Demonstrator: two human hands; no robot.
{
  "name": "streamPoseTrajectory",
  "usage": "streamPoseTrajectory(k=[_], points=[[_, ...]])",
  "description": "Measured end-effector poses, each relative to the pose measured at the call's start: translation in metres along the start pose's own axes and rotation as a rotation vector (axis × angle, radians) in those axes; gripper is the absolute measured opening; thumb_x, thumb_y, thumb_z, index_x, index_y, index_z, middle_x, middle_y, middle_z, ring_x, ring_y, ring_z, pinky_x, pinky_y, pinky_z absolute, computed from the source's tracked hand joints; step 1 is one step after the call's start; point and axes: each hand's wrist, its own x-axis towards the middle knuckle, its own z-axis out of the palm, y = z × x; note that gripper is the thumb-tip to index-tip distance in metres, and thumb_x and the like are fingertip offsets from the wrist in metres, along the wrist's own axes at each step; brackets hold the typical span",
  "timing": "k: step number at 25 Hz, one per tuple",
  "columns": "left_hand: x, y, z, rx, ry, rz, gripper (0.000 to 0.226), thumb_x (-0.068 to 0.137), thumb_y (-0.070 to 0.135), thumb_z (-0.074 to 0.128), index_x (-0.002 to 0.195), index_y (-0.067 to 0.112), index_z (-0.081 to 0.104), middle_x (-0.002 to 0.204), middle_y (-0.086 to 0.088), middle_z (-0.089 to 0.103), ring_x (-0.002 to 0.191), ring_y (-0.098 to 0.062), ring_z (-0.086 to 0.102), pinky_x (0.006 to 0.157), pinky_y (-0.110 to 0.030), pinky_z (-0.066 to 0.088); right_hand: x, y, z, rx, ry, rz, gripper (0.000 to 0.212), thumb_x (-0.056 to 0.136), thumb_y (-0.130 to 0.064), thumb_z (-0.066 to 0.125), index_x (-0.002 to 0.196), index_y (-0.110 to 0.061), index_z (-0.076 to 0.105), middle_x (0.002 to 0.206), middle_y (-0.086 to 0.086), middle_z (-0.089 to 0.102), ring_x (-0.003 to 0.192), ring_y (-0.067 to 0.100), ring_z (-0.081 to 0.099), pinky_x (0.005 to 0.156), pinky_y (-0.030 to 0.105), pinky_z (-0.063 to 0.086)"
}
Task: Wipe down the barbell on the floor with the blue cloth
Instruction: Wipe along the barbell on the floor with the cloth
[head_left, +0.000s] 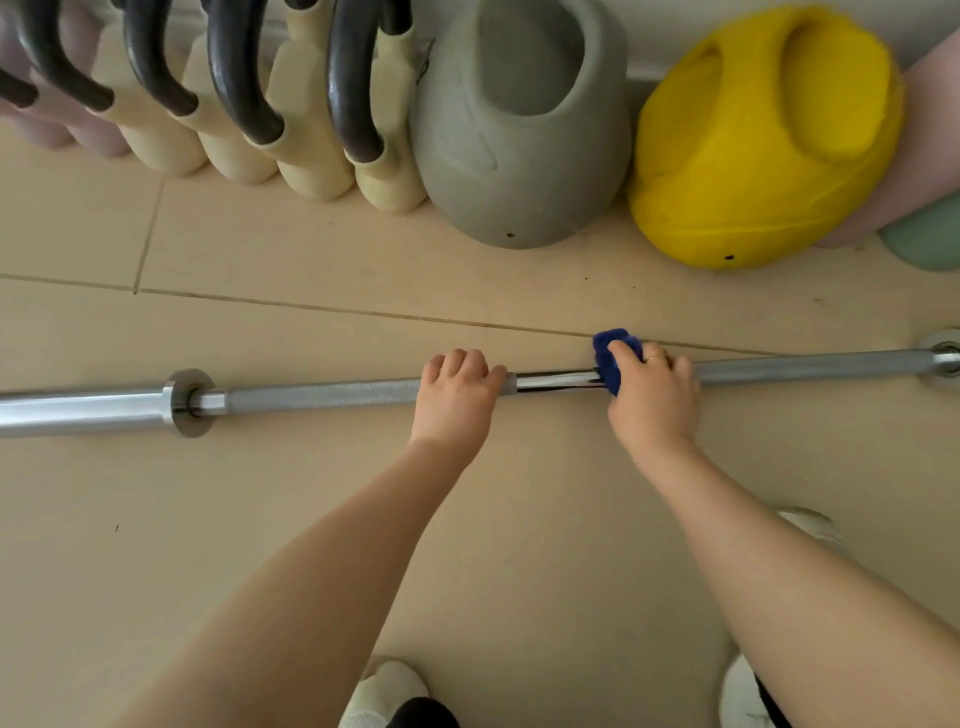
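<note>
Head view: the barbell lies on the tiled floor, running left to right across the frame, just in front of a row of kettlebells against the wall. The left hand is closed over the knurled shaft near its middle, probably to keep the bar from rolling under the wiping. The right hand is closed on the blue cloth, which is bunched around the shaft at the edge of the smooth, shiny centre band; wrapping it this way lets it rub the whole way round. The two hands sit near each other, with bare bar between them. Both sleeves look untouched by the hands; the wiping seems to be mid-shaft.
</note>
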Motion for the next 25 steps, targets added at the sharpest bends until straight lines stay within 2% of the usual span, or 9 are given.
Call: streamPoseTrajectory(k=[7, 11, 13, 15, 17, 19, 21, 23, 25], points=[[0.004, -0.002, -0.002, 0.022, -0.003, 0.037, 0.04, 0.038, 0.004, 0.081, 0.075, 0.019, 0.073, 0.061, 0.0, 0.059, 0.06, -0.024, 0.061, 0.06, -0.026, 0.049, 0.004, -0.048, -0.005, 0.021, -0.099, -0.586, 0.057, 0.084, -0.013, 0.051, 0.135, -0.033, 0.036, 0.133, -0.001, 0.049, 0.108, 0.031, 0.046, 0.089, 0.036, 0.037], [0.009, -0.001, -0.003, 0.016, -0.016, 0.01, 0.043, 0.036, 0.0, 0.082, 0.074, 0.017, 0.075, 0.066, 0.0, 0.065, 0.068, -0.025, 0.064, 0.06, -0.027, 0.05, 0.005, 0.004, -0.002, -0.008, 0.053, -0.074, 0.056, 0.083, -0.013, 0.057, 0.133, -0.029, 0.039, 0.132, 0.007, 0.049, 0.11, 0.035, 0.045, 0.088, 0.038, 0.033], [0.011, -0.002, -0.004, 0.015, -0.03, 0.011, 0.044, 0.034, -0.001, 0.082, 0.075, 0.017, 0.075, 0.066, -0.001, 0.064, 0.068, -0.026, 0.065, 0.06, -0.027, 0.051, -0.005, 0.003, -0.001, 0.056, 0.057, 0.072, 0.057, 0.082, -0.009, 0.058, 0.133, -0.026, 0.04, 0.135, 0.009, 0.046, 0.112, 0.036, 0.042, 0.088, 0.039, 0.033], [0.012, -0.001, -0.004, 0.024, -0.04, 0.017, 0.046, 0.034, -0.001, 0.08, 0.075, 0.017, 0.074, 0.066, 0.0, 0.064, 0.068, -0.026, 0.065, 0.059, -0.027, 0.051, -0.01, -0.018, -0.001, 0.108, 0.027, -0.042, 0.058, 0.081, -0.01, 0.057, 0.133, -0.027, 0.04, 0.136, 0.006, 0.046, 0.113, 0.035, 0.042, 0.089, 0.038, 0.034], [0.013, 0.001, -0.007, 0.058, -0.06, -0.01, 0.044, 0.035, 0.003, 0.081, 0.075, 0.019, 0.073, 0.067, 0.001, 0.064, 0.069, -0.025, 0.064, 0.059, -0.026, 0.05, -0.009, -0.04, 0.002, 0.129, -0.035, -0.304, 0.059, 0.082, -0.01, 0.055, 0.135, -0.028, 0.039, 0.134, 0.004, 0.046, 0.111, 0.034, 0.042, 0.09, 0.037, 0.035], [0.015, 0.0, -0.011, 0.049, -0.091, -0.06, 0.039, 0.055, 0.006, 0.077, 0.091, 0.017, 0.072, 0.085, -0.001, 0.066, 0.088, -0.026, 0.062, 0.071, -0.03, 0.048, -0.001, -0.049, 0.001, 0.118, -0.067, -0.456, 0.059, 0.083, -0.007, 0.053, 0.136, -0.027, 0.037, 0.133, 0.004, 0.047, 0.109, 0.033, 0.042, 0.09, 0.037, 0.036], [0.018, 0.0, -0.013, -0.041, -0.176, -0.116, 0.043, 0.082, 0.002, 0.053, 0.122, 0.017, 0.058, 0.116, -0.004, 0.059, 0.115, -0.028, 0.045, 0.091, -0.034, 0.036, 0.015, -0.043, -0.001, 0.105, -0.036, -0.326, 0.055, 0.084, -0.007, 0.053, 0.134, -0.024, 0.039, 0.13, 0.008, 0.05, 0.109, 0.034, 0.043, 0.089, 0.039, 0.036], [0.022, -0.002, -0.014, -0.059, -0.23, -0.151, 0.05, 0.088, 0.0, 0.042, 0.133, 0.019, 0.048, 0.128, -0.003, 0.051, 0.123, -0.027, 0.035, 0.097, -0.034, 0.029, 0.017, -0.041, -0.005, 0.111, 0.012, -0.087, 0.05, 0.085, -0.008, 0.053, 0.132, -0.02, 0.04, 0.129, 0.012, 0.05, 0.112, 0.036, 0.043, 0.091, 0.041, 0.037], [0.028, -0.006, -0.015, -0.054, -0.236, -0.137, 0.051, 0.088, 0.002, 0.041, 0.135, 0.022, 0.045, 0.132, -0.001, 0.048, 0.126, -0.027, 0.032, 0.1, -0.034, 0.028, 0.01, -0.052, -0.009, 0.1, 0.002, -0.145, 0.046, 0.088, -0.01, 0.048, 0.133, -0.018, 0.04, 0.131, 0.012, 0.048, 0.113, 0.036, 0.041, 0.094, 0.041, 0.035]])
